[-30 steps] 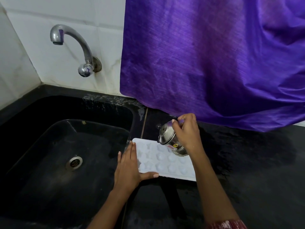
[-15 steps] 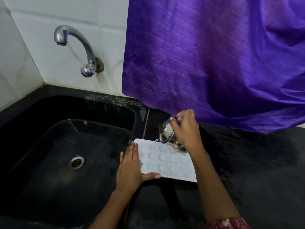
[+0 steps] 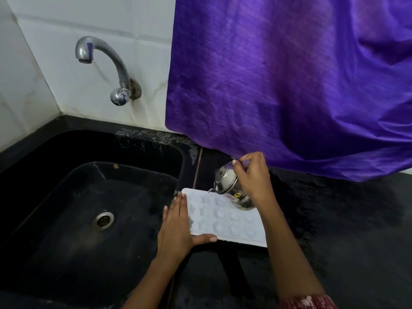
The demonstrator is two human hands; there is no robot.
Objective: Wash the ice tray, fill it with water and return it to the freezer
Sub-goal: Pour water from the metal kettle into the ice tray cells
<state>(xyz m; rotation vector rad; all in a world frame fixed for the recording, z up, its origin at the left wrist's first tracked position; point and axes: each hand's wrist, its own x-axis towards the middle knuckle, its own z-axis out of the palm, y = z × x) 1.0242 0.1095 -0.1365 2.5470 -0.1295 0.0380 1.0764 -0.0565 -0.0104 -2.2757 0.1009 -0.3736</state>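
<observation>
A white ice tray [image 3: 225, 219] with star and round hollows lies flat on the black counter [image 3: 334, 230], just right of the sink. My left hand [image 3: 178, 226] rests against the tray's left end with straight fingers, thumb along the near edge. My right hand [image 3: 252, 177] grips a small steel jug [image 3: 227, 186], tilted with its spout down over the tray's far left corner. A thin stream of water runs from the spout into the tray.
A black sink [image 3: 89, 208] with a steel drain [image 3: 103, 220] fills the left. A steel tap [image 3: 104, 68] juts from the white tiled wall above it. A purple cloth [image 3: 289, 81] hangs down to the counter behind the tray.
My right hand has carried the tilted jug slightly left and farther, toward the tray's far left corner. My left hand and the tray have stayed in place.
</observation>
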